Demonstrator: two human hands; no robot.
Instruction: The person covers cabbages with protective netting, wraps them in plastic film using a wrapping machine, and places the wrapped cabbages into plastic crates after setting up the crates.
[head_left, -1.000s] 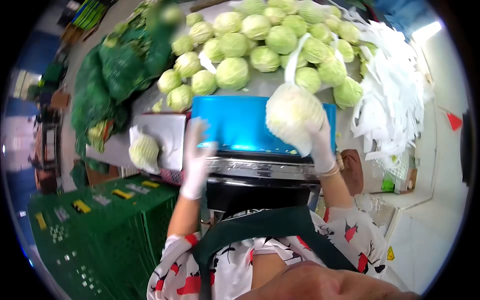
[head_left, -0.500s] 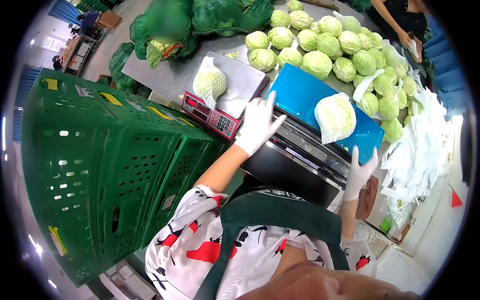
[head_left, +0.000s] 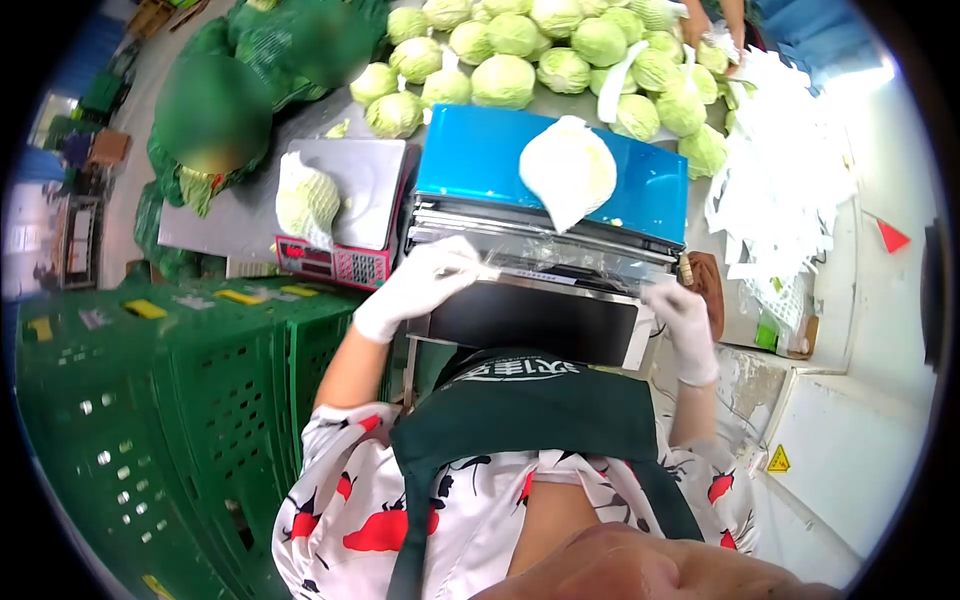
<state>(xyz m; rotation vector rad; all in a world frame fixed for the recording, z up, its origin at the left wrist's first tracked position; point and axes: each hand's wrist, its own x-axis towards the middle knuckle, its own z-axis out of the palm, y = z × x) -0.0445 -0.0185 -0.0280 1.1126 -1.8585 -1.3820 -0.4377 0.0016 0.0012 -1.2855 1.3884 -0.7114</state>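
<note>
In front of me stands a film wrapping machine with a blue top (head_left: 460,160) and a black front plate (head_left: 530,322). Clear plastic film (head_left: 600,262) stretches across its rollers. My gloved left hand (head_left: 425,282) pinches at the left end of the film edge. At the right end, my gloved right hand (head_left: 684,325) has its fingers curled in at the film, slightly blurred. On the blue top, beyond both hands, rests a cabbage in a white foam net (head_left: 568,172). Another netted cabbage (head_left: 307,200) lies on the scale (head_left: 370,180) to the left.
Many bare cabbages (head_left: 503,82) are heaped at the back. White foam nets (head_left: 775,160) pile up on the right. Green mesh sacks (head_left: 300,50) stand back left, and green crates (head_left: 220,380) are stacked at my left. Another person's hands (head_left: 715,35) work at the back right.
My view has turned, so the machine now sits squarely ahead. Both hands have gone from spread fingers beside the blue top to closed fingers at the film edge.
</note>
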